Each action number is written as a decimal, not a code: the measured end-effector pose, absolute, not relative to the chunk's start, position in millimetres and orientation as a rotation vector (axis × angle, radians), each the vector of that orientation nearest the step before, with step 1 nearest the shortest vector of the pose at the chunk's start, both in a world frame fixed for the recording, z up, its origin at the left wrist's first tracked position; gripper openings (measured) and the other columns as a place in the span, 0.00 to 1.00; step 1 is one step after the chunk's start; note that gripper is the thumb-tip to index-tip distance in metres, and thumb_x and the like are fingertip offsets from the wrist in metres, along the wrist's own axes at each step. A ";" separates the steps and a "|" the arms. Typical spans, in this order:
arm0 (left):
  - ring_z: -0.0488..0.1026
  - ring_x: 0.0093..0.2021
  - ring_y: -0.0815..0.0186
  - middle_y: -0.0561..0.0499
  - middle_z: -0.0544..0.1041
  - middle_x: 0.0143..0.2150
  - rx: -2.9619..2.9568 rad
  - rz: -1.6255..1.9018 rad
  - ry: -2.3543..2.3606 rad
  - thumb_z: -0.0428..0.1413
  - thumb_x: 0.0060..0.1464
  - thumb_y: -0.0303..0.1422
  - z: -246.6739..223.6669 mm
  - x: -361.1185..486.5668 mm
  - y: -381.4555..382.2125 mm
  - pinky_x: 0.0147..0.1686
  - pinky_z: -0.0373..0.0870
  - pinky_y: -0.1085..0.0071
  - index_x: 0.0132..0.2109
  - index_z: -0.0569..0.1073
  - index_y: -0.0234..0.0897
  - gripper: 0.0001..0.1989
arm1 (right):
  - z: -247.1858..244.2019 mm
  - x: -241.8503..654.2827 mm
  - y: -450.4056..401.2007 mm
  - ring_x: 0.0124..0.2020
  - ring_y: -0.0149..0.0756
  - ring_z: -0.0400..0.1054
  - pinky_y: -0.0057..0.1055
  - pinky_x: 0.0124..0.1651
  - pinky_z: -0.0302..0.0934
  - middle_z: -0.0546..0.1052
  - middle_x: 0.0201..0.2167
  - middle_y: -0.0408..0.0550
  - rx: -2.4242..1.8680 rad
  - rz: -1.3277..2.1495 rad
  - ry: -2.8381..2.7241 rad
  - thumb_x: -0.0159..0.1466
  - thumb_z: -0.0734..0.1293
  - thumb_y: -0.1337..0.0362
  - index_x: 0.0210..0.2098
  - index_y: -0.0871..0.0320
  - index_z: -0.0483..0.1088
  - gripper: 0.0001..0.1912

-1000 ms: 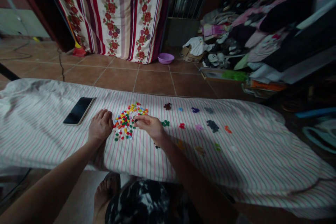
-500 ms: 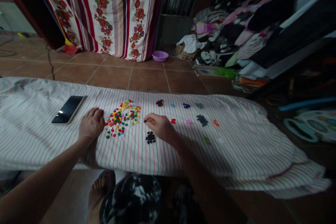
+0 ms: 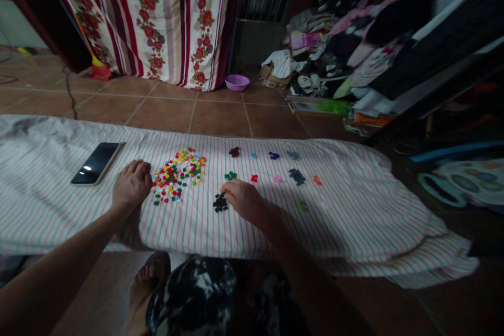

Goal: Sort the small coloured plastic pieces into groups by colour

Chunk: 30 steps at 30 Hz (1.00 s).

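Note:
A mixed pile of small coloured pieces (image 3: 179, 173) lies on the striped cloth (image 3: 189, 231). My left hand (image 3: 133, 182) rests on the cloth at the pile's left edge, fingers curled together, their tips hard to see. My right hand (image 3: 244, 197) is pinched at the upper right edge of the black pieces (image 3: 220, 202); whatever is between its fingertips is hidden. Just above it are green pieces (image 3: 230, 176). Further right lie small groups of red (image 3: 254, 178), pink (image 3: 277, 179), dark grey (image 3: 296, 177), orange (image 3: 317, 180) and lime green pieces (image 3: 302, 205).
A phone (image 3: 96, 163) lies left of my left hand. Brown (image 3: 234, 151), light blue (image 3: 253, 155), dark blue (image 3: 274, 155) and grey pieces (image 3: 292, 155) form a back row. Beyond, a purple basin (image 3: 237, 83) stands on the floor near heaped clothes (image 3: 326, 52).
My right hand has moved from above the black group to its upper right edge, uncovering the green group. The black piece seen in its fingertips is out of sight. The view has shifted slightly.

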<state>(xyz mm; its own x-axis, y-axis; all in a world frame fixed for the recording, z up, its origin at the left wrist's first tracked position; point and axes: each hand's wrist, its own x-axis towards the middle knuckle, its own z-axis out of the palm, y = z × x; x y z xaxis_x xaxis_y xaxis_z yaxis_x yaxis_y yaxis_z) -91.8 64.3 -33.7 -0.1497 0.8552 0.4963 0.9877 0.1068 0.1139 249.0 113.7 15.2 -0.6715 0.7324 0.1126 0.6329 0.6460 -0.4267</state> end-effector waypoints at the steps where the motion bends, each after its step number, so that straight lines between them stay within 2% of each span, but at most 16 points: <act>1: 0.70 0.53 0.53 0.40 0.74 0.49 -1.813 -0.612 -2.083 0.44 0.57 0.34 -33.8 -91.8 64.1 0.53 0.67 0.55 0.45 0.71 0.38 0.14 | 13.5 248.1 113.5 0.35 0.33 0.69 0.28 0.41 0.61 0.76 0.33 0.47 -1.119 0.502 -2.582 0.61 0.60 0.75 0.36 0.59 0.76 0.13; 17: 0.69 0.55 0.51 0.37 0.74 0.52 -1.796 -0.598 -2.111 0.42 0.57 0.34 -35.8 -91.7 64.6 0.53 0.67 0.54 0.46 0.71 0.35 0.16 | -8.1 241.4 117.5 0.41 0.34 0.71 0.30 0.47 0.64 0.78 0.39 0.52 -0.908 0.649 -2.526 0.64 0.58 0.76 0.41 0.60 0.77 0.17; 30: 0.69 0.55 0.51 0.38 0.74 0.53 -1.782 -0.532 -2.127 0.44 0.58 0.33 -32.4 -89.5 64.7 0.53 0.66 0.56 0.47 0.72 0.34 0.16 | 0.3 241.7 118.9 0.39 0.35 0.69 0.33 0.46 0.61 0.79 0.37 0.48 -0.761 0.590 -2.609 0.63 0.62 0.73 0.41 0.57 0.78 0.14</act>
